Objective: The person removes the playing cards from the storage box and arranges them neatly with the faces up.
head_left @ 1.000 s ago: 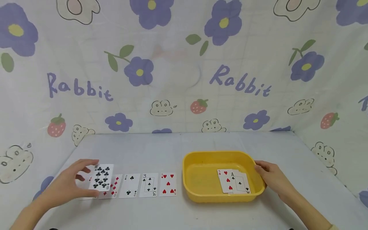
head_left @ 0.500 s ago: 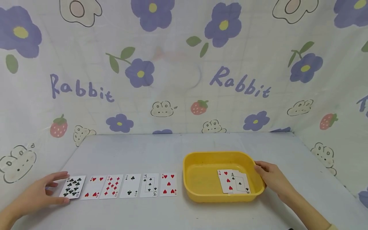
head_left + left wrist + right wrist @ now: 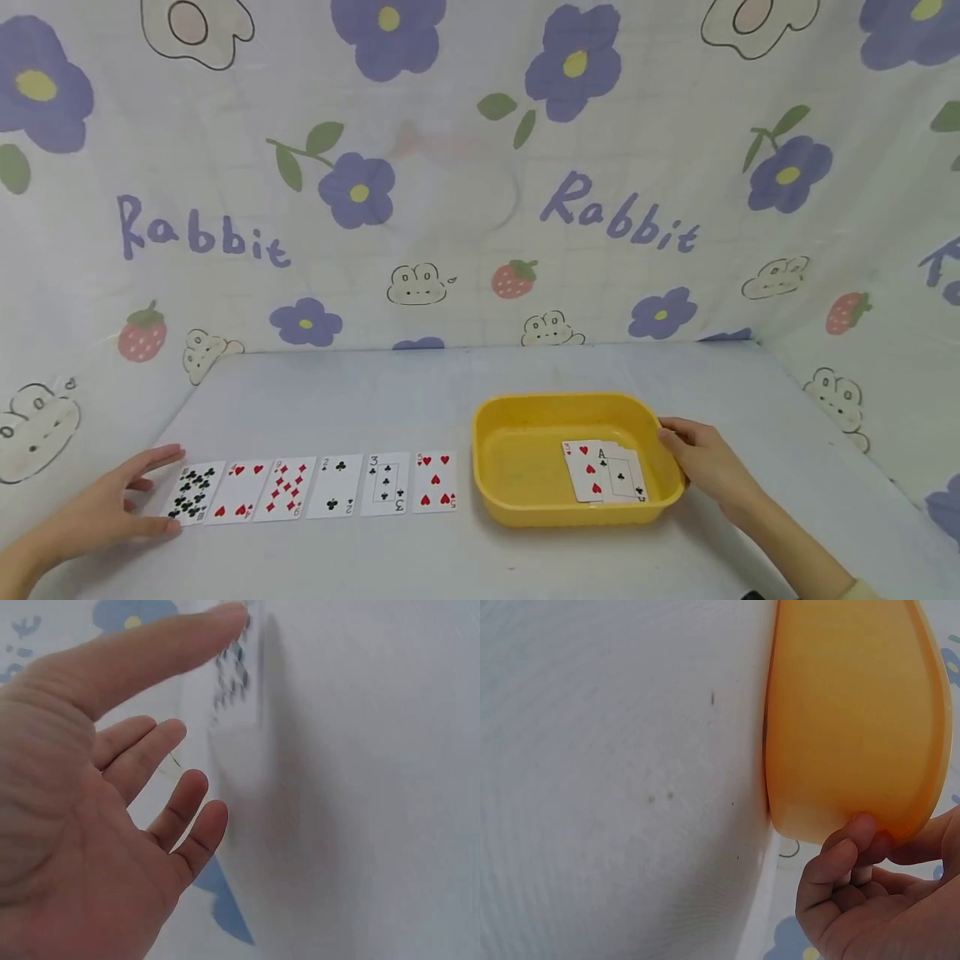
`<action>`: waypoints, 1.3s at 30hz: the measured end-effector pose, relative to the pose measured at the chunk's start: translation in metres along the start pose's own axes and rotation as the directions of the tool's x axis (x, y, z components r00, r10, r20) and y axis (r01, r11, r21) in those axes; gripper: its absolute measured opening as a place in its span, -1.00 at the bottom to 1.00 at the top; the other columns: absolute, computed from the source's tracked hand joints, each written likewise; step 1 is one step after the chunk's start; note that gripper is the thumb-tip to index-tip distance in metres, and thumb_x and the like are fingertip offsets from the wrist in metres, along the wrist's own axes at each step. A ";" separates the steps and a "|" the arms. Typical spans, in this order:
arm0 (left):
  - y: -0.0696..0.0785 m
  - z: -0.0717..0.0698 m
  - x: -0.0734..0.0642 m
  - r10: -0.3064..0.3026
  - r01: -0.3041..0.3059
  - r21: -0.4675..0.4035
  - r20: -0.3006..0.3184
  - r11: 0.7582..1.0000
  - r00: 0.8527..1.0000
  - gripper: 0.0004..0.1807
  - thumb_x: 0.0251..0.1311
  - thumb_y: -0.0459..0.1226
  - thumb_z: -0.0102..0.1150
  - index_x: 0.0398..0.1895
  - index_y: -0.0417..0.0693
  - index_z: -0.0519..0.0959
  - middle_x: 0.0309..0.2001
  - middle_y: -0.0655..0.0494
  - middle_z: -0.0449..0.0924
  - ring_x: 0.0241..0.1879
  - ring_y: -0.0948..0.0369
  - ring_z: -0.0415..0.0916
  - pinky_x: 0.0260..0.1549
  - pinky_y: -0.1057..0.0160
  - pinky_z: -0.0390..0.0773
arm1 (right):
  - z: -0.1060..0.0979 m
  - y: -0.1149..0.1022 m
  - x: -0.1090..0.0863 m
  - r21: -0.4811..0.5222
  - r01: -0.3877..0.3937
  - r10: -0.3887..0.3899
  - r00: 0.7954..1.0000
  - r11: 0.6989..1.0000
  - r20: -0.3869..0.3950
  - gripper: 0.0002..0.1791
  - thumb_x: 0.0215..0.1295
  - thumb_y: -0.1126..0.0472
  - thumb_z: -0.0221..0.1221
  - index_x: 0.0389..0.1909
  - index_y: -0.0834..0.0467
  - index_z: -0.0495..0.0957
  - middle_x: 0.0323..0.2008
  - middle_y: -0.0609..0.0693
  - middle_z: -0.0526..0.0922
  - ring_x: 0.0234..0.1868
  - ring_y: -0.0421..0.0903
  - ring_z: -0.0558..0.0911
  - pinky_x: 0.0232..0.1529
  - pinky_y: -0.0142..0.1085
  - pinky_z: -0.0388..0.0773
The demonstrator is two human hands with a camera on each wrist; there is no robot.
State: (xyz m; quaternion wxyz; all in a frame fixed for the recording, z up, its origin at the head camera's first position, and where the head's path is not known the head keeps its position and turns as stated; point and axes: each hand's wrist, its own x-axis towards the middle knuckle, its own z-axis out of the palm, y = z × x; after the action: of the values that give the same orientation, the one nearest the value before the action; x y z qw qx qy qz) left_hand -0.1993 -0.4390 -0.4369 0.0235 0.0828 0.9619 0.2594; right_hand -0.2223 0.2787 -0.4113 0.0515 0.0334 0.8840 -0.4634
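At the left end of a row of playing cards lies the ten of clubs (image 3: 193, 493), face up on the table. My left hand (image 3: 101, 510) holds it at its left corners between thumb and forefinger; in the left wrist view the card (image 3: 238, 675) is blurred beside the thumb tip. To its right lie the four of hearts (image 3: 238, 493), nine of diamonds (image 3: 285, 490), two of clubs (image 3: 334, 487), three of clubs (image 3: 386, 485) and five of hearts (image 3: 435, 483). My right hand (image 3: 708, 462) grips the right rim of a yellow plastic basin (image 3: 517, 515), its curled fingers (image 3: 826, 870) against the outer wall.
Inside the basin, on its right side, lie a three of hearts (image 3: 583, 473) and an ace of clubs (image 3: 622, 479), overlapping other cards. A flower-and-rabbit printed curtain (image 3: 450, 192) closes off the back and sides of the white table (image 3: 360, 383).
My left hand carried the ten of clubs leftward from above the row and laid it at the left end, then shifted it slightly right, towards the four of hearts. The right hand stays on the basin.
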 end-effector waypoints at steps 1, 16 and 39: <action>0.005 -0.001 0.001 0.014 -0.014 0.000 -0.011 1.000 1.000 0.11 -0.14 0.03 0.56 0.45 -0.17 0.18 0.33 -0.21 0.28 0.08 -0.16 0.38 -0.16 0.14 0.52 | 0.000 0.000 0.000 0.001 0.001 -0.001 1.000 1.000 0.001 -0.42 0.58 0.07 -0.09 0.38 0.43 0.21 0.13 0.31 0.47 -0.21 0.01 0.48 -0.39 -0.26 0.50; 0.196 0.049 0.042 0.389 -0.408 -0.155 -0.136 0.900 0.911 -0.18 0.03 0.11 0.43 0.38 0.31 0.31 0.25 0.39 0.42 0.08 0.27 0.40 -0.03 0.18 0.51 | -0.001 0.002 0.000 0.000 0.000 0.000 1.000 1.000 -0.007 -0.43 0.58 0.10 -0.10 0.37 0.45 0.21 0.13 0.32 0.47 -0.22 0.00 0.49 -0.40 -0.27 0.51; 0.406 0.183 0.106 0.497 -0.431 -0.530 -0.021 0.730 0.867 -0.38 0.16 -0.09 0.41 0.29 0.11 0.43 0.16 0.40 0.46 -0.01 0.33 0.47 -0.09 0.34 0.54 | 0.001 0.001 0.000 0.021 0.020 -0.020 1.000 1.000 0.000 -0.44 0.58 0.09 -0.09 0.36 0.43 0.23 0.13 0.32 0.47 -0.22 0.00 0.49 -0.39 -0.28 0.51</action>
State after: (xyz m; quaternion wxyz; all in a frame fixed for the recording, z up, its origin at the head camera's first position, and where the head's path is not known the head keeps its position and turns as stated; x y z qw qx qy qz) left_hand -0.2277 0.0159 -0.3914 0.0379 0.3269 0.8008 0.5005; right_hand -0.2226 0.2787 -0.4124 0.0465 0.0251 0.8793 -0.4733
